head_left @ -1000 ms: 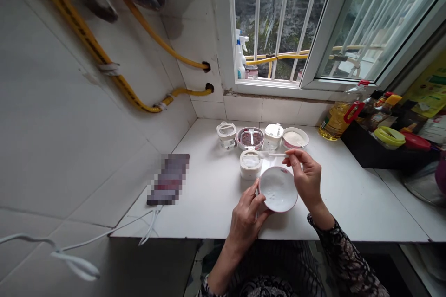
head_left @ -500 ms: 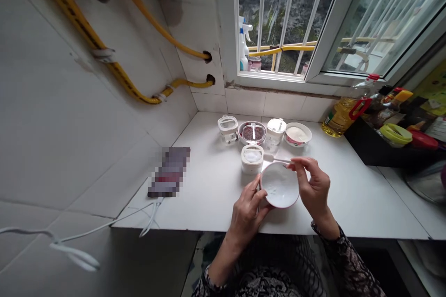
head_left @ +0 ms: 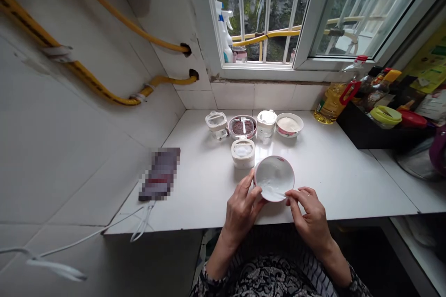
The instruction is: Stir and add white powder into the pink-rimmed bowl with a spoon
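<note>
My left hand [head_left: 244, 202] grips the rim of a white bowl [head_left: 280, 171], which is tilted toward me above the counter's front part. Between the thumb and fingers of my right hand [head_left: 306, 209] is the handle of a small white spoon [head_left: 277, 193]; its end dips inside the bowl, by a little clear or whitish content that I cannot name. Just behind the bowl stands a square white-rimmed jar [head_left: 243, 155] with white grains inside. Farther back are a lidded jar [head_left: 216, 125], a bowl of dark red stuff [head_left: 243, 126], another lidded jar [head_left: 266, 123] and a bowl of white powder [head_left: 289, 124].
A phone-like blurred object [head_left: 160, 174] with a white cable [head_left: 142, 225] lies at the left on the white counter [head_left: 202, 190]. An oil bottle [head_left: 329, 102] and a black box [head_left: 362, 125] of bottles stand at the right, below a barred window [head_left: 258, 14].
My right hand has brought the spoon from beside the square jar down into the bowl. My left hand still holds the bowl. The camera's view has shifted.
</note>
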`<state>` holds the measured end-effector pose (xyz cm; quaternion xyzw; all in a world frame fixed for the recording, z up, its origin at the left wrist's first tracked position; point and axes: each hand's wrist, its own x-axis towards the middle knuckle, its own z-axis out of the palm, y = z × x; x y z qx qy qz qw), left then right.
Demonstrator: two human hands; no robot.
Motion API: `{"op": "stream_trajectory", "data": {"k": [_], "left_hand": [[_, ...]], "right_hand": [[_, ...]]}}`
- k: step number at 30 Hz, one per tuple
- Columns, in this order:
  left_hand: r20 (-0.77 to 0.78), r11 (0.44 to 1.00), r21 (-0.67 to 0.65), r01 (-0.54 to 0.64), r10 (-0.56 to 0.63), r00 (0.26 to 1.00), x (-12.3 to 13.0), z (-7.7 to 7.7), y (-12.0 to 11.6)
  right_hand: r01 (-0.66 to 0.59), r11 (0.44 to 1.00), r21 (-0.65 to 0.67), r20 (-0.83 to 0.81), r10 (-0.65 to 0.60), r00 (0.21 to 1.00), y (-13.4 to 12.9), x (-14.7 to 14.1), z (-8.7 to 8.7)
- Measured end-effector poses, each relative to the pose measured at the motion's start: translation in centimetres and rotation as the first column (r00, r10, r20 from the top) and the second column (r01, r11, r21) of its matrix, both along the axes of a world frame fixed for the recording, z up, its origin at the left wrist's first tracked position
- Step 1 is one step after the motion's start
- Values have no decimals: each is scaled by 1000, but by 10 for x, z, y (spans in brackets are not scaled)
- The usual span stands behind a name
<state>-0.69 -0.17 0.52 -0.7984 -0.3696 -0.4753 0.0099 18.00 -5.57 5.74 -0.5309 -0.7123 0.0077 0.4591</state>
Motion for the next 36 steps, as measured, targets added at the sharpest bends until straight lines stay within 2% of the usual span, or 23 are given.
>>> {"op": "stream_trajectory", "data": {"k": [3,8,13,16,18,24,26,30,33,36], "left_hand": [[-2,1000,16,-2,2,1000,0,0,0],[-7,1000,22,-5,6,1000,0,0,0],[1,1000,23,-4,4,1000,0,-1,1],[-7,999,52,-3,4,1000,1,-2,1],[-19,998,69,-2,4,1000,1,-2,0],[-44,998,69,7,-4,999,0,-2,-1],[-45,997,71,18,-15,999,0,-3,0],[-41,998,61,25,-23,999,0,-5,1],[-28,998,54,33,-31,999,0,-4,2],[-20,998,56,26,-24,1000,0,-3,2]], "right_hand": [[35,998,58,16,-36,999,-2,1,3],[-54,998,-11,-28,54,998,-7,0,3],[30,1000,-4,-45,-31,999,-3,-3,1],[6,999,-42,-142,-12,990,5,-15,2],[-11,997,-76,-144,0,990,10,-19,2],[102,973,-207,-37,-112,993,11,7,-1],[100,983,-151,-4,-102,995,14,15,1],[77,994,72,136,-87,987,29,13,2],[-19,990,142,275,-21,961,35,5,0],[-182,980,80,395,136,909,28,3,5]]}}
